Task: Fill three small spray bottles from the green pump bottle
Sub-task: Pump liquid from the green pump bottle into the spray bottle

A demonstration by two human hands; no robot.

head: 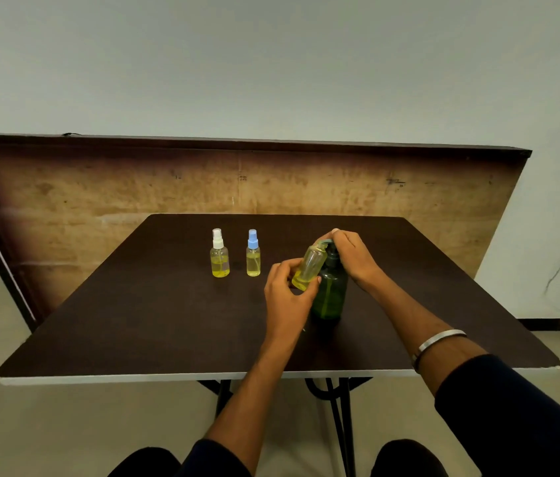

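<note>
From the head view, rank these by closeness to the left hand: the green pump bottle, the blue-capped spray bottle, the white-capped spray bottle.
1. Green pump bottle, just right of the left hand.
2. Blue-capped spray bottle, standing behind-left.
3. White-capped spray bottle, farther left.

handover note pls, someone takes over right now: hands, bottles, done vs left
Left hand grips the uncapped third bottle, tilted with its mouth up at the pump spout.
Right hand rests on the pump head of the green bottle, which stands on the table.
White-cap bottle and blue-cap bottle stand capped at the back left, both holding yellow liquid.
Done: two bottles.
Left: finish the third, which has only a little liquid; its cap is not in view.
</note>
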